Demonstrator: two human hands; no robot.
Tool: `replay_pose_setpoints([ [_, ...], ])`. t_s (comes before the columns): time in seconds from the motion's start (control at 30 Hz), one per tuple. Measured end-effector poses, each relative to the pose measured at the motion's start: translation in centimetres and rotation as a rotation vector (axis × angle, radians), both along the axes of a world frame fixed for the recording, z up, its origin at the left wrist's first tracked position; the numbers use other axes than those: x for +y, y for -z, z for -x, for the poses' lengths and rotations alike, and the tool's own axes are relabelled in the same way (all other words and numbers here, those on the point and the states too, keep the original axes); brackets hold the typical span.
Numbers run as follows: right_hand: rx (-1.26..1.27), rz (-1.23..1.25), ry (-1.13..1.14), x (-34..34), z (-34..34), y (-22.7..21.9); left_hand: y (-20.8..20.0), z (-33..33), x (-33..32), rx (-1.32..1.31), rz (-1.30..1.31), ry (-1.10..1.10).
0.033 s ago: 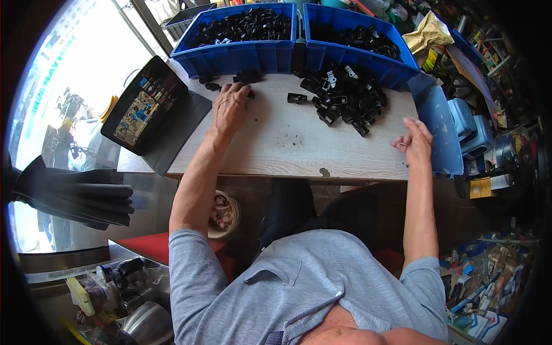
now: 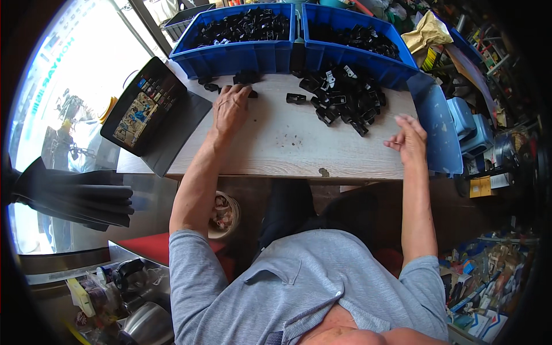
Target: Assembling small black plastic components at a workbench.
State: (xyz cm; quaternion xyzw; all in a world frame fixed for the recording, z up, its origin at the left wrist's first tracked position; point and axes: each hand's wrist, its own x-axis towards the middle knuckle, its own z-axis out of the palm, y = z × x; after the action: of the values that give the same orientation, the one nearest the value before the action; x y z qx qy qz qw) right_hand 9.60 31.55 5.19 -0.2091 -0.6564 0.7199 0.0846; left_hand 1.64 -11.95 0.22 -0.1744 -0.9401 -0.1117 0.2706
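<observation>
Nothing has moved since the earlier frame: both hands sit where they were on the pale, worn wooden tabletop [image 2: 287, 146].

The left hand [image 2: 230, 109] lies palm-down, its fingers stretched forward and loosely spread, the fingertips touching a small cluster of black plastic clip parts [image 2: 246, 77] just in front of the left blue plastic bin [image 2: 233, 57]; it presses on them rather than closing around any. Which way the clips' long axes point cannot be told. A single flat black rectangular clip [image 2: 295, 98] lies apart, right of that hand, its long axis running left to right across the table.

The right hand [image 2: 409, 138] is at the table's right edge, fingers half curled and open; whether it holds anything cannot be told. A heap of black clips [image 2: 344, 95] lies between it and the right blue plastic bin [image 2: 359, 57].

A dark tablet with a lit screen [image 2: 144, 106] leans left of the left bin. Cluttered shelving and boxes crowd the room's right side.
</observation>
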Motion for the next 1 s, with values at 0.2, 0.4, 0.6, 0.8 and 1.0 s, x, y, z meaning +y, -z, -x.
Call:
replay_pose_setpoints([
  [0.2,-0.038,-0.074,-0.357,-9.2,1.1,-0.2,0.8,-1.1,1.5,-0.016,-0.098,0.055],
  [0.4,-0.041,-0.207,-0.460,-15.4,2.9,-0.3,0.6,-0.6,1.3,-0.205,-0.258,-0.106],
  [0.6,-0.151,-0.414,-0.416,-18.1,5.6,0.9,1.1,-2.0,2.6,0.000,-0.181,-0.008],
  [0.8,-0.240,-0.556,-0.427,-20.7,6.5,0.3,1.5,-2.4,2.2,0.004,-0.282,0.036],
  [1.0,-0.243,-0.597,-0.468,-20.3,6.7,1.1,0.6,-3.4,4.8,-0.071,-0.625,0.135],
])
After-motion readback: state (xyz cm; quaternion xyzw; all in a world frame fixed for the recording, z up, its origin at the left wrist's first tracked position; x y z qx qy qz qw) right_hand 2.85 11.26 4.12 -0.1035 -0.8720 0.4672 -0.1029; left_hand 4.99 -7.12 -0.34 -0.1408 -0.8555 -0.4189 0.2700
